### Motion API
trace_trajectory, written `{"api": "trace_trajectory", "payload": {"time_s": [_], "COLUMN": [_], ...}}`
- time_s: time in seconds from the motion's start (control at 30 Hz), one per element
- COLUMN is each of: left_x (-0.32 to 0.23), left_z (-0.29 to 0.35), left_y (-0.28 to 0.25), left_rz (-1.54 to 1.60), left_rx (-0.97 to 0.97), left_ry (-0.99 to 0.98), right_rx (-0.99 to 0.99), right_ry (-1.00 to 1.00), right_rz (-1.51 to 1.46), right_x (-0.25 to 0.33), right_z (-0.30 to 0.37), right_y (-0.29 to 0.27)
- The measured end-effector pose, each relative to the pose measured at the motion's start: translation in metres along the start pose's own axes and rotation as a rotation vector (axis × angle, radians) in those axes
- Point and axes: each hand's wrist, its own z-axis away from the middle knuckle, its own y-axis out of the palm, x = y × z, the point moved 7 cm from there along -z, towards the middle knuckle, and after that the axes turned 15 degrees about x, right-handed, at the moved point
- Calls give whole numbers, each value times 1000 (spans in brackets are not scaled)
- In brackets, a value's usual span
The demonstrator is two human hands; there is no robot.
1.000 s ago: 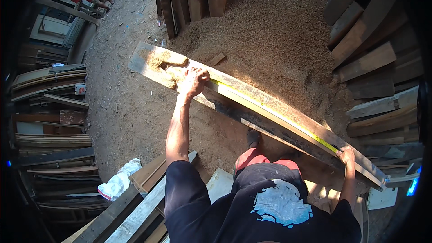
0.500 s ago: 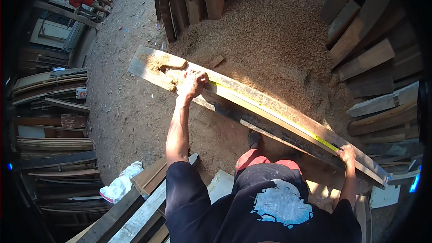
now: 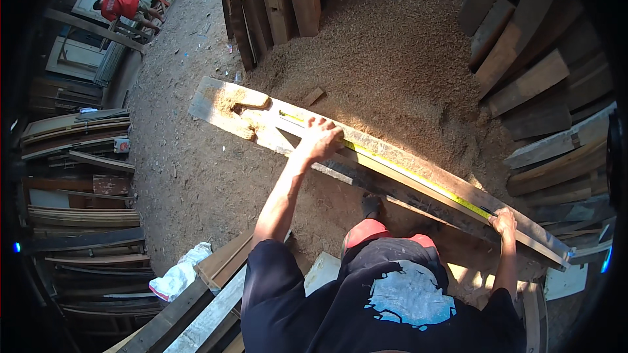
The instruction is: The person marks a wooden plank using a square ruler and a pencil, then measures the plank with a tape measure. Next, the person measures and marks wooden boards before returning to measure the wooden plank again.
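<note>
A yellow tape measure (image 3: pixel 405 174) is stretched along a pale wooden strip (image 3: pixel 390 171), which lies lengthwise on a long wooden bench (image 3: pixel 209 99). Partway along, my left hand (image 3: pixel 322 138) is closed over the strip and tape, fingers curled across the edge. The tape's far-left end shows beyond that hand, by a sawdust-filled notch in the bench. Toward the strip's right end, my right hand (image 3: pixel 504 222) is closed, with a slim dark pencil-like stick (image 3: pixel 487 210) poking out beside the tape. Whether it also grips the tape's case is hidden.
A heap of sawdust (image 3: pixel 392 46) spreads behind the bench, with a small wood offcut (image 3: pixel 314 96) on it. Boards lean (image 3: pixel 523 46) at the right; stacked planks (image 3: pixel 85 219) line the left. Near me lies a white sack (image 3: pixel 181 271). A person in red (image 3: pixel 120 3) works far left.
My left hand has slid right along the strip, toward my right hand, uncovering the tape's left end. My right hand stays at about the same place on the strip.
</note>
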Motion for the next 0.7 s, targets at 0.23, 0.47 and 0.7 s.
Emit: {"api": "trace_trajectory", "payload": {"time_s": [0.23, 0.47, 0.7], "left_x": [-237, -285, -291], "left_z": [-84, -91, -91], "left_y": [90, 85, 82], "left_rz": [108, 182, 219], "left_rx": [281, 192, 202], "left_ry": [342, 311, 218], "right_rx": [61, 37, 25], "right_ry": [18, 0, 3], "right_rz": [-50, -91, -55], "right_x": [14, 20, 8], "right_z": [8, 16, 4], "right_y": [-6, -11, -1]}}
